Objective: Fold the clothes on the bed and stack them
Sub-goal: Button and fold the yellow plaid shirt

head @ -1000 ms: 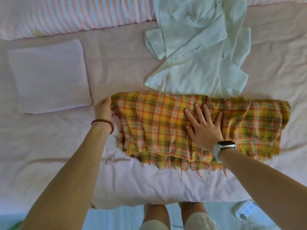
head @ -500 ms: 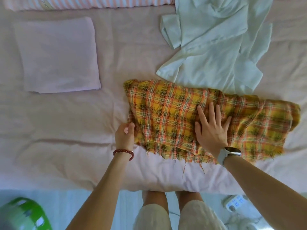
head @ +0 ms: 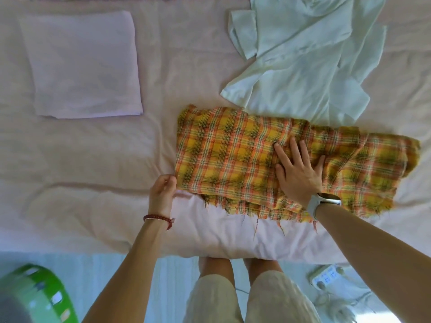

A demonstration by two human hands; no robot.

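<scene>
The left hand (head: 162, 191) now pinches the near-left corner of the plaid cloth (head: 233, 157), having slid down its left edge; the right hand (head: 296, 170) stays pressed flat, fingers spread, on its middle. It lies on the bed (head: 93, 159), probably ready for folding across

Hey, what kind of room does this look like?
Probably a bedroom: a bed with a pale pink sheet, a yellow-orange plaid cloth being folded, and a loose pale green garment.
</scene>
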